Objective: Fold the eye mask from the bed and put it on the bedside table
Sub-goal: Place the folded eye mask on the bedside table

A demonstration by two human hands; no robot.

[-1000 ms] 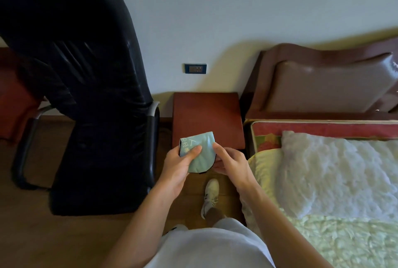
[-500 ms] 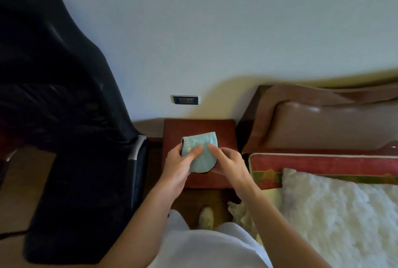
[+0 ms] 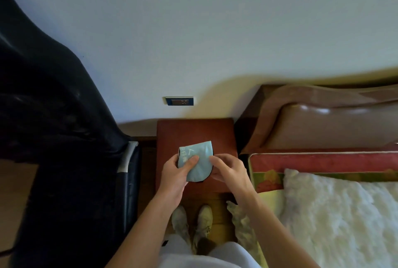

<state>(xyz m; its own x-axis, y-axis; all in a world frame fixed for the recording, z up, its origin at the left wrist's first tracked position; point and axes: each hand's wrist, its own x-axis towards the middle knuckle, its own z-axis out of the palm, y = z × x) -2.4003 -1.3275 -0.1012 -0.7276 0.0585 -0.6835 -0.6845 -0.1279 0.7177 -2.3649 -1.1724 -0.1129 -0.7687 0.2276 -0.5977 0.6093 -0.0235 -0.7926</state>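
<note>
A light blue eye mask (image 3: 199,160), folded in half with a dark edge, is held over the reddish-brown bedside table (image 3: 195,130). My left hand (image 3: 176,174) grips its left side, thumb pressed on top. My right hand (image 3: 228,172) pinches its right edge with thumb and fingers. I cannot tell whether the mask touches the table top. The bed (image 3: 333,207) with a white fluffy cover lies to the right.
A black office chair (image 3: 64,138) stands close on the left of the table. A padded brown headboard (image 3: 323,121) rises at the right. A wall socket (image 3: 179,101) sits above the table. My shoes (image 3: 193,222) stand on the wood floor below.
I have stepped closer, so the table now lies directly under my hands. The folded mask stays gripped in both hands and has moved forward over the table top.
</note>
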